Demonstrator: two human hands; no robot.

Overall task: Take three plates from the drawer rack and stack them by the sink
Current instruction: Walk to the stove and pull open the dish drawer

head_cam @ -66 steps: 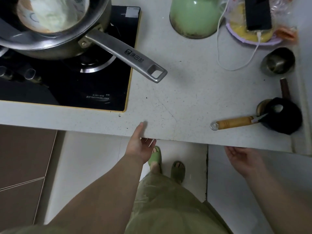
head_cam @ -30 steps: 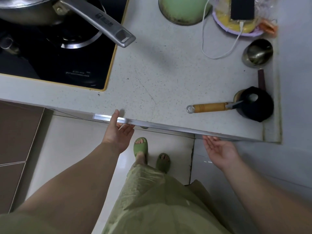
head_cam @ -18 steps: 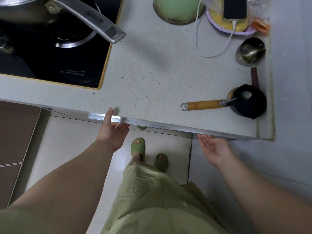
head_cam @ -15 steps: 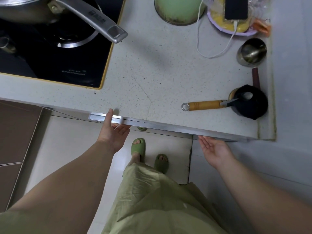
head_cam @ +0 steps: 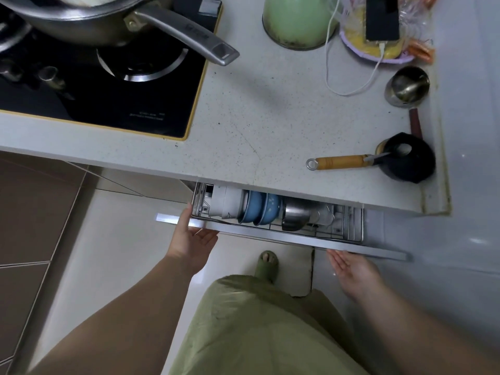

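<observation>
Under the counter edge a drawer rack (head_cam: 349, 226) stands partly pulled out. Upright in its wire frame are white dishes (head_cam: 227, 204) at the left, blue bowls (head_cam: 258, 209) in the middle and steel bowls (head_cam: 296, 215) to the right. The counter hides their far halves. My left hand (head_cam: 190, 239) grips the left end of the drawer's metal front strip (head_cam: 273, 235), thumb on top and fingers beneath. My right hand (head_cam: 351, 266) is palm up below the strip's right part, fingertips at its underside. No sink is in view.
On the speckled counter (head_cam: 257, 123) are a black hob (head_cam: 113, 85) with a steel pan (head_cam: 173, 25), a green pot (head_cam: 297, 20), a phone (head_cam: 381, 17) on a white cable, a steel cup (head_cam: 407, 86) and a wooden-handled tool (head_cam: 341, 162) in a black holder (head_cam: 408, 158). A green slipper (head_cam: 267, 265) stands below the drawer.
The drawer has slid out from under the counter, so the dishes in its rack show. Both hands have come back with the front strip. The view has shifted slightly.
</observation>
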